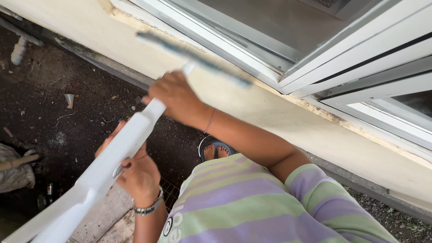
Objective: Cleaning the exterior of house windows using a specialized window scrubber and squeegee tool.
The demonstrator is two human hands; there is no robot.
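A long white handle (pixel 108 162) runs from the lower left up to a blurred blue-grey squeegee blade (pixel 193 56) that lies along the cream window ledge (pixel 270 108). My right hand (pixel 175 96) grips the handle near its upper end, just below the blade. My left hand (pixel 135 173), with a metal bracelet on the wrist, is wrapped around the handle lower down. The blade sits just under the white window frame (pixel 252 49).
The window frame continues to the right with a glass pane (pixel 418 101). Dark gravel ground (pixel 54 121) lies far below with litter and a white pipe (pixel 19 50). My sandalled foot (pixel 215 150) stands on a concrete step; a metal grate (pixel 171 193) is beside it.
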